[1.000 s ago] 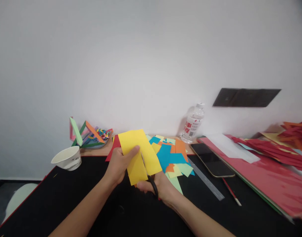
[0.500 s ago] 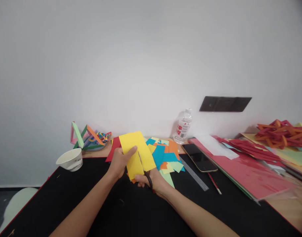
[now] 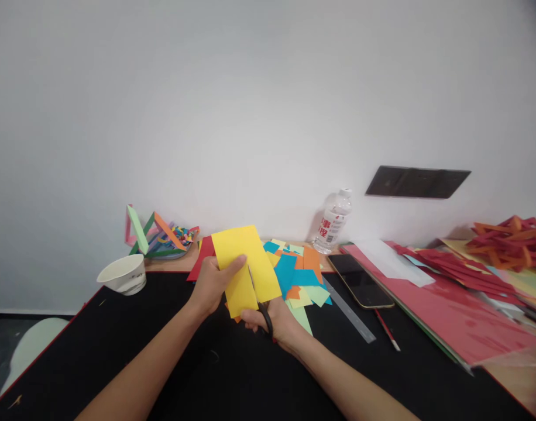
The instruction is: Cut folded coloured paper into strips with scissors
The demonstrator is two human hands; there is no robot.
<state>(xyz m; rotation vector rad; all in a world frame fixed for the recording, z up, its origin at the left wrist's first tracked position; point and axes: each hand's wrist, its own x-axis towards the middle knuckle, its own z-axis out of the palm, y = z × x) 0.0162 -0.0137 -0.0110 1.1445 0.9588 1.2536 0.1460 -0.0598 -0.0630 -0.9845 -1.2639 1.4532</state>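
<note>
My left hand [image 3: 212,285] pinches a yellow sheet of paper [image 3: 246,266] and holds it up above the black mat [image 3: 171,356], thumb on its front. A cut runs up from the sheet's lower edge. My right hand [image 3: 274,321] is closed round black-handled scissors [image 3: 264,317], whose blades sit in that cut; the paper hides most of them. Just behind lies a pile of blue, orange and pale green paper scraps [image 3: 299,278].
A white paper cup [image 3: 123,275] stands at the left. Folded coloured strips [image 3: 156,238] lie by the wall. A water bottle [image 3: 333,222], a phone [image 3: 360,280], a clear ruler [image 3: 349,311], a red pencil [image 3: 386,329] and red sheets [image 3: 447,307] fill the right.
The view swung left, then partly back right. Both hands keep their grip, and the cut in the yellow sheet looks slightly longer.
</note>
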